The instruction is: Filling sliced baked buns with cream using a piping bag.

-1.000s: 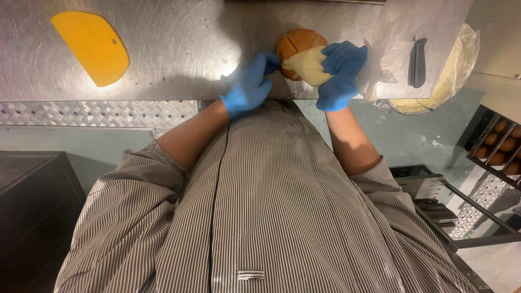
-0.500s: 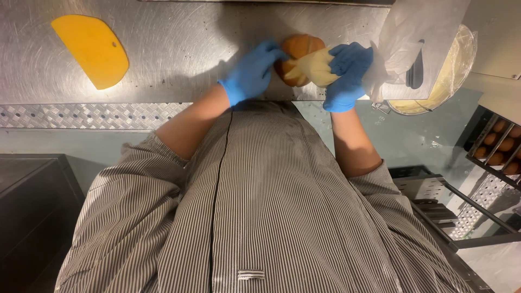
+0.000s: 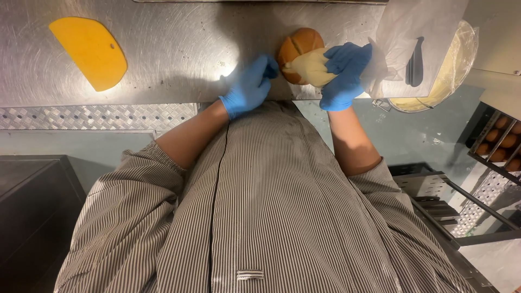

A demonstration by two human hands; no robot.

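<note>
since half a second ago the left hand (image 3: 248,87) has slid off the bread roll (image 3: 300,53) onto the steel surface (image 3: 179,49), fingers curled beside it, while the right hand (image 3: 343,73) fingers pinch pale filling on the roll, so stuffing looks unfinished.

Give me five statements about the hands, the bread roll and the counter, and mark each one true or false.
1. Both hands wear blue gloves. True: left hand, right hand.
2. The bread roll is whole. False: it is opened, with pale crumb showing.
3. A yellow scraper lies on the steel counter. True.
4. The scraper is in the left hand. False: it lies apart, far to the left.
5. The right hand grips the roll's pale half. True.
</note>
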